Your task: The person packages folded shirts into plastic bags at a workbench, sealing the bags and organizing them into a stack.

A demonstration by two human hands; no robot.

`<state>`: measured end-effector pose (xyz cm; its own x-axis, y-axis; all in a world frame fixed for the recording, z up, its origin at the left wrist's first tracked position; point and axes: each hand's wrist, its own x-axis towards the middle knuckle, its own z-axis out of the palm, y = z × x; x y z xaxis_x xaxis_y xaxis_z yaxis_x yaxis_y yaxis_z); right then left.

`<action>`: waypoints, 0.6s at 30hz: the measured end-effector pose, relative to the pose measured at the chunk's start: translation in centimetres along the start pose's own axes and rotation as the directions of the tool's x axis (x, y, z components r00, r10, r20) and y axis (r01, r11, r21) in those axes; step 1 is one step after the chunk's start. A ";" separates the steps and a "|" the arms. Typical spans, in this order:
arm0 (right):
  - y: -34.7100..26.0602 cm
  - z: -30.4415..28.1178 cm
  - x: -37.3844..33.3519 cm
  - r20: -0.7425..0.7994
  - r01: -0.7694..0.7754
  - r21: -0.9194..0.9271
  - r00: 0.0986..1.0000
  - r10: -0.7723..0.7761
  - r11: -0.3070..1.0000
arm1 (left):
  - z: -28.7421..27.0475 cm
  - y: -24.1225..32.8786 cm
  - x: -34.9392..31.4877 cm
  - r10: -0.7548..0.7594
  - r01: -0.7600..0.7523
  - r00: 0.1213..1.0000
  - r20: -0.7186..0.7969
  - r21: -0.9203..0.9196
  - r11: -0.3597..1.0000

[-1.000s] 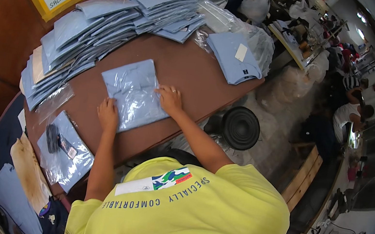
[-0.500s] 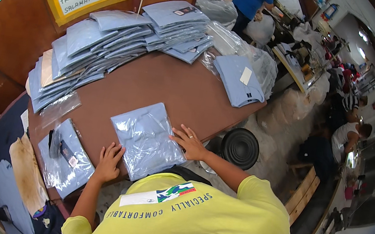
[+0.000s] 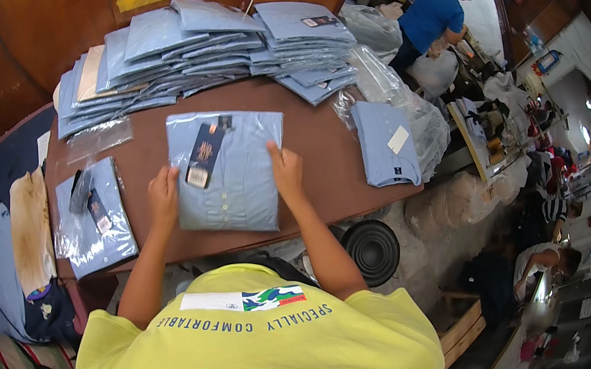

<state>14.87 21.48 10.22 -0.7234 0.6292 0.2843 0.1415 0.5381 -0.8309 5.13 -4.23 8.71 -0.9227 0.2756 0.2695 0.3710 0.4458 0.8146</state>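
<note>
Between my two hands is a folded light blue shirt in a clear plastic bag [image 3: 254,155], its buttons and a dark hang tag facing up. My left hand [image 3: 164,198] grips its left edge and my right hand [image 3: 285,170] grips its right edge; both are closed on it. The shirt is raised above the brown table [image 3: 318,138] near its front edge. Left of my left hand lies another bagged blue shirt [image 3: 113,237] with a dark tag and a small dark object on it.
Stacks of bagged blue shirts [image 3: 171,41] line the table's back. A folded shirt with a white tag [image 3: 382,152] lies at the right end. A black round stool [image 3: 370,253] stands beyond the right edge. One person in blue [image 3: 431,20] stands further back, near plastic-wrapped bundles [image 3: 402,97].
The bagged shirt has come up off the table and now shows its buttoned, tagged side. My hands have gone from lying flat beside it to gripping its edges.
</note>
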 end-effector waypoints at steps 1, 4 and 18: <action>0.7 0.5 1.0 -0.014 -0.026 -0.008 1.000 0.026 1.000 | 1.0 0.7 0.3 -0.037 0.038 0.999 -0.028 0.005 0.999; 5.4 2.8 2.3 0.050 -0.149 -0.232 0.985 0.165 0.961 | 4.3 -2.6 1.3 -0.114 0.089 0.990 0.084 0.258 0.962; 5.6 6.6 -3.2 0.323 0.318 -0.551 0.934 -0.154 0.772 | 12.0 0.4 -1.1 0.190 -0.324 0.935 0.299 0.505 0.800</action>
<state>13.47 18.75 1.51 -0.9157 0.3234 0.2385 0.2514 0.9241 -0.2878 7.59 5.86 2.56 -0.7611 0.5971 0.2532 0.6486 0.6973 0.3051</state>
